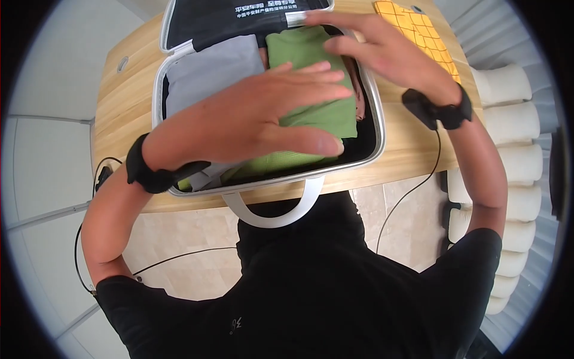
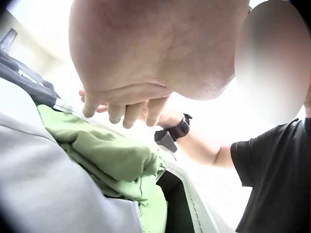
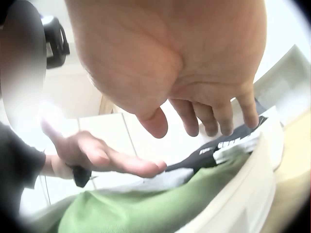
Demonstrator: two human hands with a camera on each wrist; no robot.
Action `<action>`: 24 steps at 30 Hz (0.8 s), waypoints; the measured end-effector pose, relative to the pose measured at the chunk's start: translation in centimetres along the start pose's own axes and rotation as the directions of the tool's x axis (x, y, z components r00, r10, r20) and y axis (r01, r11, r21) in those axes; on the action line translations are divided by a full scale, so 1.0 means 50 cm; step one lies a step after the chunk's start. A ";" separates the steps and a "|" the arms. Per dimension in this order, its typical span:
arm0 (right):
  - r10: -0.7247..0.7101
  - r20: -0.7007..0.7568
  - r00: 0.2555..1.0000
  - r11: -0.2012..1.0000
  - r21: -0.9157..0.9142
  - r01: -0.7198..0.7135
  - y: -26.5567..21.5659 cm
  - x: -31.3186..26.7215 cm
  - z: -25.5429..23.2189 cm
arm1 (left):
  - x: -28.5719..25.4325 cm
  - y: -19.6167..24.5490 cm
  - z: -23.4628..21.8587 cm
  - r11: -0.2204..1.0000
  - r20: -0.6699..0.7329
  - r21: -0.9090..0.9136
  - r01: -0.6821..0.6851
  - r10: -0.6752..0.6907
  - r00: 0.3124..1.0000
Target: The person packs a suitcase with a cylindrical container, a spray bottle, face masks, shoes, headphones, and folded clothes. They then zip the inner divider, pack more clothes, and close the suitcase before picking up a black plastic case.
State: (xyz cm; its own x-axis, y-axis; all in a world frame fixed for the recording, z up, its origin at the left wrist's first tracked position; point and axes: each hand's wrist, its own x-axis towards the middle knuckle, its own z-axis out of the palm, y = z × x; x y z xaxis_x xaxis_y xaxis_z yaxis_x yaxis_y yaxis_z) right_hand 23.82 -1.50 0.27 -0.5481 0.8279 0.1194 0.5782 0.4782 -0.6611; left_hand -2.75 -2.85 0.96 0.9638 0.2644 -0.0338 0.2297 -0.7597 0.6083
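An open suitcase (image 1: pixel 382 140) with a silver rim lies on a wooden table. Inside it, a folded grey cloth (image 1: pixel 209 66) fills the left part and a folded green cloth (image 1: pixel 299 45) the right; the green one also shows in the left wrist view (image 2: pixel 112 155) and the right wrist view (image 3: pixel 146 208). My left hand (image 1: pixel 263 113) is over the cloths, fingers spread, holding nothing. Above the right side of the case is my right hand (image 1: pixel 382 54), its fingers extended and empty. Each palm faces down in its own wrist view.
The suitcase lid (image 1: pixel 221 21), dark inside with white lettering, stands raised at the back. A yellow checked cloth (image 1: pixel 418 36) lies at the table's right back. The white handle (image 1: pixel 275 221) juts over the front edge. Thin black cables hang from both wrists. A cushioned white seat (image 1: pixel 508 155) is at right.
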 end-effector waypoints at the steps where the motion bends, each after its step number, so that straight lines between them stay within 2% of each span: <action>1: -0.011 -0.109 0.994 0.999 -0.039 0.007 0.011 -0.014 -0.014 | -0.004 -0.001 0.000 1.000 -0.003 0.000 0.001 -0.001 1.000; 2: -0.010 -0.110 0.994 0.999 -0.047 0.005 0.009 -0.020 -0.039 | -0.005 0.001 0.002 0.993 -0.076 0.114 0.021 -0.013 0.997; 3: 0.144 -0.249 0.958 0.989 0.001 -0.149 -0.001 -0.029 -0.077 | 0.002 0.003 0.004 0.974 -0.152 0.225 0.035 -0.001 0.988; 4: 0.293 -0.385 0.875 0.954 0.060 -0.293 -0.003 -0.050 -0.119 | 0.014 0.003 0.005 0.973 -0.161 0.232 0.002 0.036 0.986; 6: 0.271 -0.473 0.838 0.931 -0.092 -0.353 0.174 -0.116 -0.214 | 0.041 0.006 0.015 0.862 -0.106 0.505 -0.051 0.120 0.987; 7: 0.455 -0.490 0.743 0.857 0.015 -0.515 0.209 -0.150 -0.256 | 0.056 0.013 0.023 0.869 -0.070 0.491 -0.065 0.114 0.991; 8: 0.619 -0.485 0.618 0.750 0.130 -0.649 0.239 -0.182 -0.294 | 0.071 0.021 0.036 0.861 -0.071 0.501 -0.088 0.142 0.987; 10: 0.744 -0.455 0.489 0.604 0.144 -0.784 0.341 -0.222 -0.331 | 0.071 -0.005 0.061 0.936 -0.058 0.344 -0.068 0.093 0.994; 11: 0.744 -0.463 0.482 0.599 0.142 -0.788 0.373 -0.235 -0.322 | 0.074 -0.006 0.073 0.917 -0.037 0.392 -0.077 0.099 0.994; 13: 0.781 -0.531 0.330 0.390 0.001 -0.921 0.427 -0.255 -0.302 | 0.080 -0.004 0.076 0.915 -0.043 0.393 -0.092 0.119 0.992; 14: 0.780 -0.531 0.332 0.392 0.001 -0.920 0.452 -0.262 -0.302 | 0.082 -0.005 0.074 0.915 -0.048 0.393 -0.096 0.124 0.991; 16: 0.825 -0.389 0.409 0.489 0.133 -0.862 0.487 -0.275 -0.310 | 0.086 -0.001 0.076 0.908 -0.049 0.410 -0.091 0.122 0.991; 17: 0.820 -0.449 0.355 0.476 0.190 -0.858 0.424 -0.243 -0.280 | 0.084 -0.003 0.075 0.911 -0.048 0.403 -0.092 0.121 0.992; 18: 0.820 -0.446 0.360 0.480 0.191 -0.856 0.426 -0.228 -0.276 | 0.082 -0.003 0.074 0.913 -0.044 0.396 -0.094 0.121 0.992; 20: 0.814 -0.418 0.403 0.450 0.016 -0.893 0.434 -0.214 -0.279 | 0.084 0.000 0.068 0.932 -0.056 0.354 -0.073 0.100 0.993; 21: 0.815 -0.419 0.400 0.449 0.019 -0.894 0.438 -0.211 -0.276 | 0.086 0.002 0.065 0.949 -0.070 0.309 -0.057 0.083 0.994; 23: 0.692 -0.567 0.446 0.425 -0.180 -0.887 0.437 -0.204 -0.269 | 0.087 0.014 0.053 0.965 -0.086 0.259 -0.037 0.062 0.994; 24: 0.692 -0.567 0.447 0.427 -0.179 -0.887 0.435 -0.207 -0.263 | 0.083 0.017 0.046 0.979 -0.101 0.205 -0.013 0.035 0.994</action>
State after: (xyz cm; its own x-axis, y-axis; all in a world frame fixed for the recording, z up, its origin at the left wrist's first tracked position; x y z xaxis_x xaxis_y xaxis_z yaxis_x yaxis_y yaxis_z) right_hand 49.99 4.20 -5.59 0.4977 0.8672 0.0165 0.8406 -0.4776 -0.2556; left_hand 1.77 -3.75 -0.47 0.9526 0.2966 0.0680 0.2397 -0.8691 0.4328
